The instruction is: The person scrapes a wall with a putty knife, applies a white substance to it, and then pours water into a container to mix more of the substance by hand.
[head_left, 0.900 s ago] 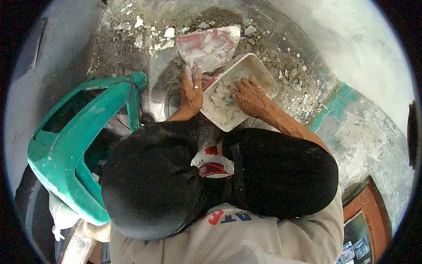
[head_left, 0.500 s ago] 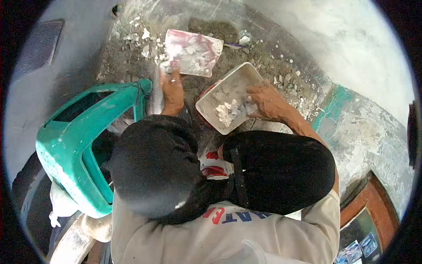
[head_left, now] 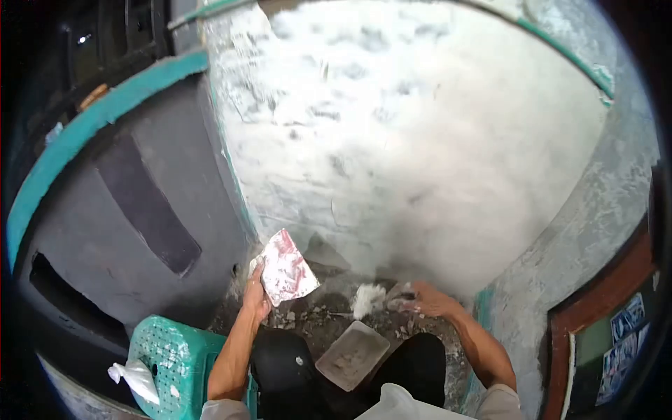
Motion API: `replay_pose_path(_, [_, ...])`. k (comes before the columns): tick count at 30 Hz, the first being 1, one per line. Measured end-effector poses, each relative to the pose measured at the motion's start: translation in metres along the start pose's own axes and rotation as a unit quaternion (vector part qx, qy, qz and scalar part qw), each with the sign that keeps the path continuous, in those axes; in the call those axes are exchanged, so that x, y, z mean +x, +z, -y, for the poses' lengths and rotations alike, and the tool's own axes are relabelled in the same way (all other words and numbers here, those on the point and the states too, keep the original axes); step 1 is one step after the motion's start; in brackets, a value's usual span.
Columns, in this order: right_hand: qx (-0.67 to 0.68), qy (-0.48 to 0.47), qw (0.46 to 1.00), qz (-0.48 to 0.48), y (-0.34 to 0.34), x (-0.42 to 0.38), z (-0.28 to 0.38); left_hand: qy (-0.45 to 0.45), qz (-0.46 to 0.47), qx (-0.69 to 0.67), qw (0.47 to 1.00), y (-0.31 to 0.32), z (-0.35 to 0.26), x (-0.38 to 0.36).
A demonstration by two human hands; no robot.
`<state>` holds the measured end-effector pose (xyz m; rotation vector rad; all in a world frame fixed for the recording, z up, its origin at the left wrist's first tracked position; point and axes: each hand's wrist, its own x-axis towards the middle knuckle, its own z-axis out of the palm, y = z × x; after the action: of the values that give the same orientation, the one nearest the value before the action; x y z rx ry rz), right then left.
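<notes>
My left hand (head_left: 257,290) is closed on the edge of a flat, square board (head_left: 288,271), its face smeared white over pinkish red. The board is tilted up in front of the wall. To the right, my right hand (head_left: 428,302) is curled low over the rubble, with a greyish, blurred thing at its fingertips that I cannot make out. A white lump (head_left: 367,301) shows just left of those fingers. Between my knees sits a pale rectangular tub (head_left: 353,355) with whitish residue inside.
A green plastic stool (head_left: 171,357) with a white bag (head_left: 138,380) on it stands at the left. Ahead rises a wall (head_left: 420,161) with patchy white coating. Broken flakes (head_left: 294,318) litter the floor. A brown wooden frame (head_left: 567,329) is at the right.
The view has tilted up to the wall. My left hand has lifted the board off the floor and turned it. My right hand has left the tub and moved out over the rubble.
</notes>
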<state>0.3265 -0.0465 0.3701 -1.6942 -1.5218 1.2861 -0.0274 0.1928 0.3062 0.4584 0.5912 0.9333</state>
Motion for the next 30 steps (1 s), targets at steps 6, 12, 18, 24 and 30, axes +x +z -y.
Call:
replay_pose_path(6, [-0.138, -0.289, 0.891, -0.322, 0.002, -0.036, 0.08, 0.042, 0.105, 0.04, 0.993, 0.113, -0.042, -0.07])
replay_pose_path(12, [-0.265, -0.381, 0.754, -0.464, 0.056, -0.036, 0.104, 0.038, 0.142, 0.03, 0.989, 0.123, 0.016, -0.12])
replay_pose_path(18, [-0.288, -0.373, 0.769, -0.432, 0.093, -0.031, 0.088, 0.007, 0.203, -0.011, 0.979, 0.126, 0.03, -0.166])
replay_pose_path(24, [-0.188, -0.374, 0.795, -0.439, 0.115, -0.012, 0.059, 0.022, 0.165, -0.017, 0.986, 0.107, 0.032, -0.162])
replay_pose_path(30, [-0.201, -0.389, 0.793, -0.424, 0.119, -0.004, 0.048, 0.023, 0.122, -0.008, 0.992, 0.074, 0.05, -0.144])
